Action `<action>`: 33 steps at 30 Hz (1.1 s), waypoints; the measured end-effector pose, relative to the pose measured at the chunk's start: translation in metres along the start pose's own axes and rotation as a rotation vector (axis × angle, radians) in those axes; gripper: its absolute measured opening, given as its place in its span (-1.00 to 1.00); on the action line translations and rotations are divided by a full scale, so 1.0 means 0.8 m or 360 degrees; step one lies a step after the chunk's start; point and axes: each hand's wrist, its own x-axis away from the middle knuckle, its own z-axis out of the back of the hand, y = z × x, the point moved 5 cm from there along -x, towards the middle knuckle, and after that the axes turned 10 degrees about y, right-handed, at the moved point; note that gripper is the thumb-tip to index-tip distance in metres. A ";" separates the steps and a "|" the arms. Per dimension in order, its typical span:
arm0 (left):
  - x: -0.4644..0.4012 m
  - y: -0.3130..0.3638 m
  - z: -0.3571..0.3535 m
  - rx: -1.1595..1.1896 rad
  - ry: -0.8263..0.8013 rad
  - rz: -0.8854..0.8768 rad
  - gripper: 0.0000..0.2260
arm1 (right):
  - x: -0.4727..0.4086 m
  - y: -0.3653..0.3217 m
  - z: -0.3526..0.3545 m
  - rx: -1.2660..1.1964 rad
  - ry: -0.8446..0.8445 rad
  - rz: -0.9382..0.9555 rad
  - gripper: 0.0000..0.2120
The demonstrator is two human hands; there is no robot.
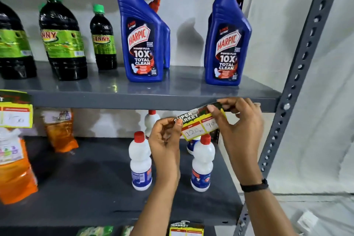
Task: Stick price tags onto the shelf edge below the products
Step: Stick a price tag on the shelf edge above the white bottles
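Lighting was bright and even, seemingly from above-front. Soft bottle shadows fell on the back wall (189, 40) mid-frame; a glare patch sat on the upper shelf (115, 87). Wide-angle bowing bent the upright post (298, 74) at right. Left-edge orange pouches (15, 168) were blurred; center stayed sharp.

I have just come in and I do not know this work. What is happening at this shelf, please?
A person is putting a price tag on the front edge of the upper shelf, below the right blue bottle. The left hand holds the tag's left end, and the right hand pinches its top right part up near the edge. The tag is tilted, and I cannot tell whether it has stuck yet. Another tag already hangs from this edge at the far left.
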 end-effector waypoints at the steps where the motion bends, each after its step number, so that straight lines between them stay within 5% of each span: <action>1: 0.001 -0.002 -0.001 -0.0005 0.0018 0.0012 -0.96 | -0.002 0.000 0.000 0.0005 -0.0011 0.0001 -0.84; 20: 0.034 0.026 0.010 -0.0249 0.0099 -0.0255 -0.91 | -0.016 0.002 0.001 -0.0106 -0.0286 -0.0117 -0.88; 33: -0.014 0.088 -0.020 -0.0826 0.0070 -0.0971 -0.91 | -0.020 0.004 0.005 -0.0247 -0.0102 -0.0256 -0.87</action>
